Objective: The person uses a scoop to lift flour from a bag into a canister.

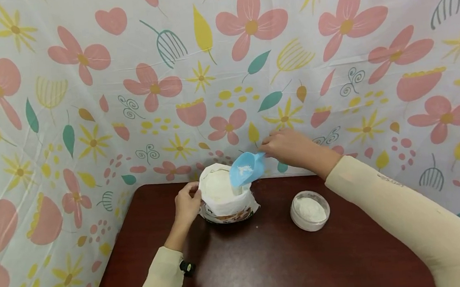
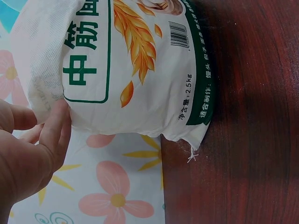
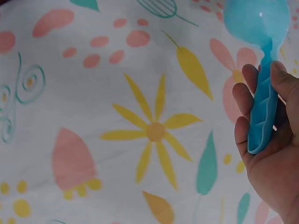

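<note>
Beneath everything, dark tabletop (image 1: 240,261). Near its back edge, all-purpose flour bag (image 1: 227,208), already opened, rim folded outward, pinched by fingers of left hand (image 1: 188,204). In curled fingers of right hand (image 1: 285,149), by its handle, over the bag's mouth: blue scoop (image 1: 253,177). Apart, clear round dish (image 1: 310,226), already partly filled. Left in the scoop, apparently not yet emptied: some flour (image 1: 243,169).

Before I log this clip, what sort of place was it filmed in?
Probably a makeshift tabletop filming corner: a flower-print sheet hangs behind a dark table, on which stand an open flour bag and a round tub of white powder.
</note>
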